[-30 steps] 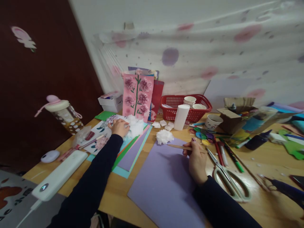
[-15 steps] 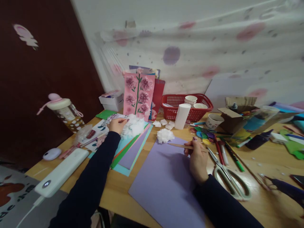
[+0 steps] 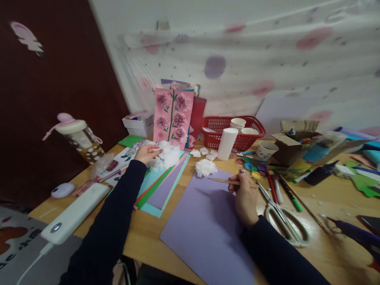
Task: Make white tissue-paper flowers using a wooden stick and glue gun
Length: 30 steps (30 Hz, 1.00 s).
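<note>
My left hand (image 3: pixel 147 154) is at a pile of white tissue paper (image 3: pixel 168 155), its fingertips pinched on a bit of white tissue. In my right hand (image 3: pixel 246 198) is a thin wooden stick (image 3: pixel 221 180), held level and pointing left over a purple sheet (image 3: pixel 202 225). A ruffled white paper flower (image 3: pixel 206 168) rests at the sheet's top edge, just beyond the stick's tip. Under the tissue pile lie coloured paper sheets (image 3: pixel 166 190).
Scissors (image 3: pixel 286 221), markers (image 3: pixel 291 193) and a glue gun (image 3: pixel 353 233) lie on the right. Behind stand a red basket (image 3: pixel 213 140), a white roll (image 3: pixel 228 144) and a paper cup (image 3: pixel 266 151). A power bank (image 3: pixel 75 213) and bottle (image 3: pixel 80 138) are left.
My left hand has its fingers further over the tissue pile, with white tissue now showing at the fingertips. The right hand keeps the stick in nearly the same place. The view has shifted slightly.
</note>
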Each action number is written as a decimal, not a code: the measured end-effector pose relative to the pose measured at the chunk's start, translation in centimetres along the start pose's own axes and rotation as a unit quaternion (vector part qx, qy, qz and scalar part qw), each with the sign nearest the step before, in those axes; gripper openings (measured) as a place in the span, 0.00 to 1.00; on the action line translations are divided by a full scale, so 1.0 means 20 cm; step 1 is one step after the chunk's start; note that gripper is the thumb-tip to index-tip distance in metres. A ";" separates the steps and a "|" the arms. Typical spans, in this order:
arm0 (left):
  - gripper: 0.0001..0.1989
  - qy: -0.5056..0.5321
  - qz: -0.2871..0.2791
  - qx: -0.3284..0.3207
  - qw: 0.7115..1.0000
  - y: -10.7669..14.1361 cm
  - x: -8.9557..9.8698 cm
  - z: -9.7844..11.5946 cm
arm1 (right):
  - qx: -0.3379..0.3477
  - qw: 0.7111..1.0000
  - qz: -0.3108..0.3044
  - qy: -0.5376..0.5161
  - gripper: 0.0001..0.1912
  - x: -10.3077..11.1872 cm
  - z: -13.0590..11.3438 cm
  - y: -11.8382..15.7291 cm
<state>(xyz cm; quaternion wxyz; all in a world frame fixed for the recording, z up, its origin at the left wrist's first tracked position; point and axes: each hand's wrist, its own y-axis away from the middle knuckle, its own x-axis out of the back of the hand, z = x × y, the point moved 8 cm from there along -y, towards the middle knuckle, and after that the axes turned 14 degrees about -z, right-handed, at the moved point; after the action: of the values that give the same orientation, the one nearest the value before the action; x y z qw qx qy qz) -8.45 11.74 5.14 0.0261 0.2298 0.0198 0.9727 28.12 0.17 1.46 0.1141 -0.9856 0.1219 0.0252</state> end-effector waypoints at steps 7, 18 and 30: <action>0.26 0.061 -0.144 -0.011 0.988 0.07 -0.14 0.09 | -0.004 1.000 -0.004 0.004 0.22 0.00 0.01 0.00; 0.19 0.052 -0.168 0.079 0.981 0.07 -0.17 0.00 | -0.012 1.000 -0.024 0.002 0.22 -0.03 0.02 0.01; 0.23 0.211 -0.372 -0.013 0.904 0.23 -0.59 0.20 | -0.044 0.995 -0.078 -0.045 0.24 -0.09 0.06 0.02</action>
<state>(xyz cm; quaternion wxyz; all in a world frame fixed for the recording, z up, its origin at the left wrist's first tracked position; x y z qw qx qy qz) 3.67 6.54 3.64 0.3848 -0.0051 0.0959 0.9180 26.33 0.54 0.36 0.0776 -0.9941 0.0382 0.0659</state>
